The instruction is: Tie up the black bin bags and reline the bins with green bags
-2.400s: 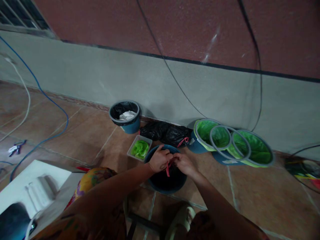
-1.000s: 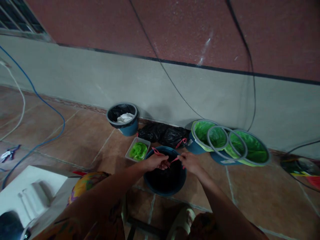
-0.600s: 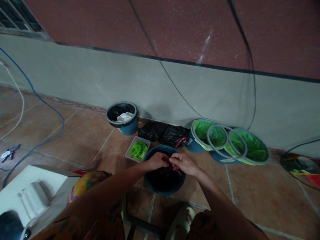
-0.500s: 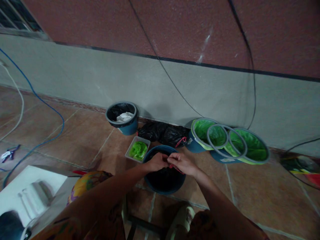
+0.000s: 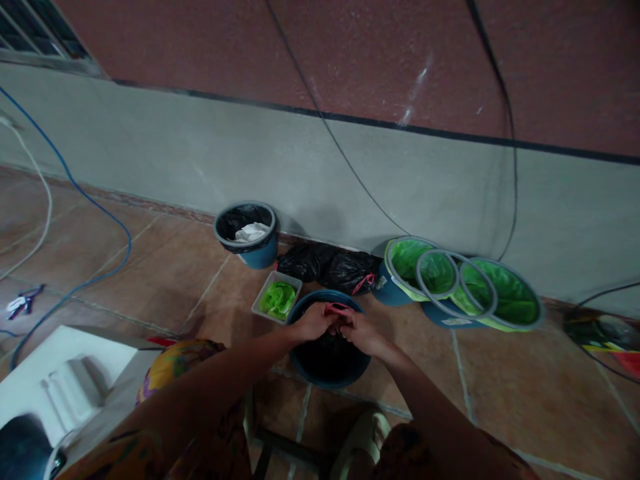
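Both hands on the pink tie over the blue bin.

I've got my left hand [image 5: 314,322] and right hand [image 5: 361,331] touching above the blue bin [image 5: 330,363] on the floor, each grip pinched on the pink drawstring [image 5: 337,309] of the black bag [image 5: 327,353] lining it; a small loop shows just above my knuckles. Beside the bin's left rim sits a tray of green bags [image 5: 278,298], a tied black sack [image 5: 330,267] lies behind, and green-lined bins [image 5: 463,287] stand off to the right by the wall.
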The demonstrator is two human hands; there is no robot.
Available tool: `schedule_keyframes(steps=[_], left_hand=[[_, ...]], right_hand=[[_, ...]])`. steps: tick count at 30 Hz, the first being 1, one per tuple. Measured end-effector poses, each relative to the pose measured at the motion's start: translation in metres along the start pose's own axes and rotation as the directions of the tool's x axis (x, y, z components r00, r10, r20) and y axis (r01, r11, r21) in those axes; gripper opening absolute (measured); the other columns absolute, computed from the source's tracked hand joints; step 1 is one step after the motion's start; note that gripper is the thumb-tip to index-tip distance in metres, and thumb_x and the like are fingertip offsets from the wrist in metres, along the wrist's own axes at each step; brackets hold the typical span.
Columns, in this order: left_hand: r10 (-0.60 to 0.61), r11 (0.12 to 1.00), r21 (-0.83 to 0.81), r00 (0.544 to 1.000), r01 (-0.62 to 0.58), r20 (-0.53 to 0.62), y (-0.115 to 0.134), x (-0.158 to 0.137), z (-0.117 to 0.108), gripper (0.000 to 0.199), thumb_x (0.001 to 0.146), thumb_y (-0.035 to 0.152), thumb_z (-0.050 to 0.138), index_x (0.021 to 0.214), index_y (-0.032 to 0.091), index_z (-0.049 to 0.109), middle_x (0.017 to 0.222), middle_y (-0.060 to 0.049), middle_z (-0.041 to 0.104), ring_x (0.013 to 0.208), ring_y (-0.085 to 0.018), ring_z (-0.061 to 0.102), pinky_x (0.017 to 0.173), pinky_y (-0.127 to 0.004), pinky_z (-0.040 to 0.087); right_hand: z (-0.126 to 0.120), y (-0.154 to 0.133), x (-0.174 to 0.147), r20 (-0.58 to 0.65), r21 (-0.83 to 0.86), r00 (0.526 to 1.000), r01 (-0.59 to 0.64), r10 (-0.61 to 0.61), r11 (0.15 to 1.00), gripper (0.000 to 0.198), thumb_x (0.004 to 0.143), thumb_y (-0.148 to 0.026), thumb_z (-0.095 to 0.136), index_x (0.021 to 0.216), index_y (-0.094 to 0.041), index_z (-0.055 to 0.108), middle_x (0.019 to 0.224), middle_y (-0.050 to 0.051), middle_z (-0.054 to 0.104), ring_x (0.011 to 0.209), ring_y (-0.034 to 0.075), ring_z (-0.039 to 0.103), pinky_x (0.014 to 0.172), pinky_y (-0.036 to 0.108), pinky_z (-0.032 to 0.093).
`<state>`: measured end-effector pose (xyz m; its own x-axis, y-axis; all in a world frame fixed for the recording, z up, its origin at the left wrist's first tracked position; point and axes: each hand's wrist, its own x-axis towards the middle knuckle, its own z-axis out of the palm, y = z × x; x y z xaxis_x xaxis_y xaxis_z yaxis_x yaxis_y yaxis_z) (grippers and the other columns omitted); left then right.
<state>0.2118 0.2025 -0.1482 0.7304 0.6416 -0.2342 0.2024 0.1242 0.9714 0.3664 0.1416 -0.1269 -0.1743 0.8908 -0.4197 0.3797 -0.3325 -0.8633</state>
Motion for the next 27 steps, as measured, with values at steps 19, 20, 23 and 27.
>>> schedule_keyframes(steps=[19, 20, 23, 27], left_hand=[[-0.121, 0.977, -0.177, 0.993, 0.120, 0.007, 0.006, -0.002, 0.002, 0.009, 0.074, 0.016, 0.056, 0.065, 0.013, 0.057, 0.056, 0.001, 0.060, 0.051, -0.009, 0.058, 0.055, -0.021, 0.046], [-0.129, 0.974, -0.188, 0.992, 0.128, 0.010, 0.006, -0.002, 0.003, 0.008, 0.074, 0.017, 0.057, 0.066, 0.013, 0.057, 0.057, 0.001, 0.061, 0.052, -0.009, 0.059, 0.055, -0.021, 0.046], [-0.173, 0.956, -0.241, 0.985, 0.169, 0.006, 0.008, -0.002, 0.004, 0.012, 0.074, 0.023, 0.062, 0.070, 0.013, 0.059, 0.061, 0.000, 0.063, 0.054, -0.010, 0.060, 0.058, -0.023, 0.048], [-0.223, 0.927, -0.305, 0.975, 0.220, 0.026, 0.009, -0.003, 0.003, 0.023, 0.071, 0.034, 0.068, 0.068, 0.011, 0.062, 0.063, -0.003, 0.066, 0.055, -0.010, 0.060, 0.063, -0.025, 0.050]], right_hand=[[-0.007, 0.005, 0.002, -0.142, -0.309, 0.989, -0.092, 0.050, 0.946, 0.016, 0.080, -0.015, 0.052, 0.068, -0.018, 0.063, 0.062, 0.000, 0.063, 0.056, 0.010, 0.055, 0.053, 0.020, 0.037], [-0.007, 0.002, 0.001, -0.155, -0.262, 0.985, -0.120, 0.081, 0.958, 0.017, 0.081, -0.015, 0.050, 0.069, -0.018, 0.062, 0.060, -0.001, 0.062, 0.054, 0.010, 0.054, 0.051, 0.020, 0.037], [-0.005, -0.009, -0.002, -0.165, -0.042, 0.965, -0.214, 0.204, 0.976, 0.018, 0.086, -0.017, 0.043, 0.074, -0.019, 0.056, 0.060, -0.002, 0.060, 0.048, 0.009, 0.055, 0.044, 0.019, 0.038], [-0.008, -0.013, -0.002, -0.176, 0.090, 0.951, -0.242, 0.255, 0.966, 0.015, 0.088, -0.018, 0.043, 0.077, -0.019, 0.053, 0.055, -0.007, 0.052, 0.038, 0.006, 0.046, 0.037, 0.016, 0.032]])
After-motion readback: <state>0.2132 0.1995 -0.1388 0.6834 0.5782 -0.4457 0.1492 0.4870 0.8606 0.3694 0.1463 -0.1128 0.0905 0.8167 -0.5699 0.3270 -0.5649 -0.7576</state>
